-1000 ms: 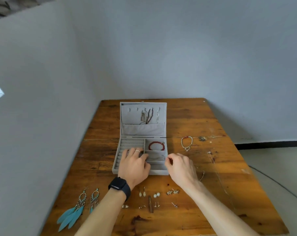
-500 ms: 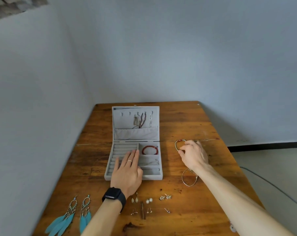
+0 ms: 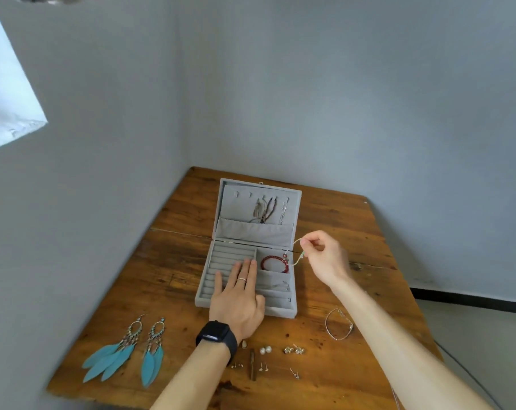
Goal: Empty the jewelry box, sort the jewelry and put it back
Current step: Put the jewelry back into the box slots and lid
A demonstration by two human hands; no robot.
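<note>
**Thin bracelet held at the box's right edge**

Feather earrings (image 3: 123,355) lie on the worktop (image 3: 168,279) at the left. The left hand (image 3: 237,300) rests flat, fingers straight, on the ring rolls of the box (image 3: 280,311). A red bracelet (image 3: 274,263) sits in the upper right compartment. Just beside it the right hand (image 3: 325,257) pinches a thin bracelet (image 3: 301,255), which dangles by the box's rim. It looks light, limp and quick to tangle. It is probably best held near one end and lowered so it coils.

Black smartwatch (image 3: 217,335), 1 thin ring (image 3: 241,279) on left hand (image 3: 236,300)
</note>
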